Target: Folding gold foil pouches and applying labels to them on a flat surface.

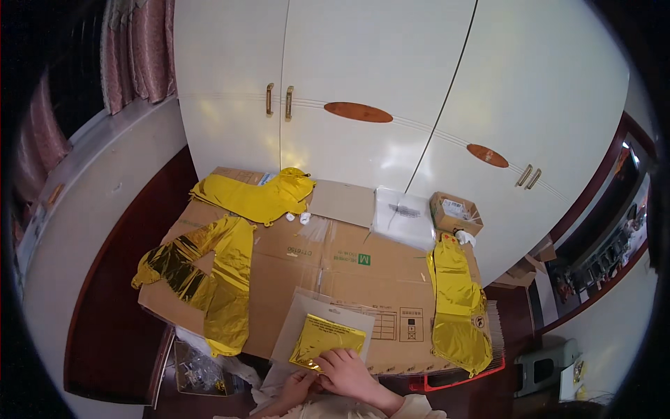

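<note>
At the near edge of the cardboard lies a clear plastic bag (pixel 285 343) with a hanging hole at its top. A folded gold foil balloon (pixel 328 335) shows flat within the bag's outline, with small dark print over its upper part. My right hand (pixel 347 373) bends its fingers over the balloon's lower edge, gripping there. Close beside it, my left hand (pixel 300 385) pinches the bag's lower edge, its fingertips partly hidden. Flat gold foil balloons are spread on the left: one shaped like a bent band (pixel 230 279) and one farther back (pixel 244 195). Another gold balloon (pixel 457 307) lies at the right.
Flattened cardboard (pixel 279 279) covers the work surface. At its back right are a stack of clear bags (pixel 405 216) and a small open carton (pixel 457 213). White cupboards (pixel 363 56) stand behind. A box of clear packaging (pixel 199 370) sits low left, a grey stool (pixel 544 370) low right.
</note>
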The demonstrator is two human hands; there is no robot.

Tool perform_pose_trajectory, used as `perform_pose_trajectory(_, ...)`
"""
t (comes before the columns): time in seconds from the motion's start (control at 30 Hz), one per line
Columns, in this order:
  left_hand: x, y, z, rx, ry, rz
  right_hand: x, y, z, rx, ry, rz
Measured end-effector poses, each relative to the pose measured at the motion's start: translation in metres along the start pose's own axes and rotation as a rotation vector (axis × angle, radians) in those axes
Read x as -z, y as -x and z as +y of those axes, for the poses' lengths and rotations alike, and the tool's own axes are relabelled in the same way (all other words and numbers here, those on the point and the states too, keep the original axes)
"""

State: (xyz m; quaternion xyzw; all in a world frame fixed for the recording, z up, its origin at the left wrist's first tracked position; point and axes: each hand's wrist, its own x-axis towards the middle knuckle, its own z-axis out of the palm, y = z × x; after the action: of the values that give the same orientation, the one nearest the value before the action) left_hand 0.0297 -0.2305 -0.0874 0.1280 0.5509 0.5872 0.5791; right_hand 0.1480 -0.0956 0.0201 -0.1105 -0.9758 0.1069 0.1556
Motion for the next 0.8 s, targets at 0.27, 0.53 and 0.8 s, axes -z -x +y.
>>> perform_pose_trajectory(0.27,0.002,0.001,0.008,-0.027,-0.104,-0.069,-0.011,0.003,0.001,-0.060,0.022,0.045)
perform_pose_trajectory(0.53,0.002,0.004,0.024,0.034,-0.113,-0.094,-0.021,0.002,-0.002,-0.173,0.054,0.132)
perform_pose_trajectory(0.8,0.003,0.006,0.019,0.070,-0.115,-0.015,-0.009,0.003,0.004,-0.095,0.004,0.089)
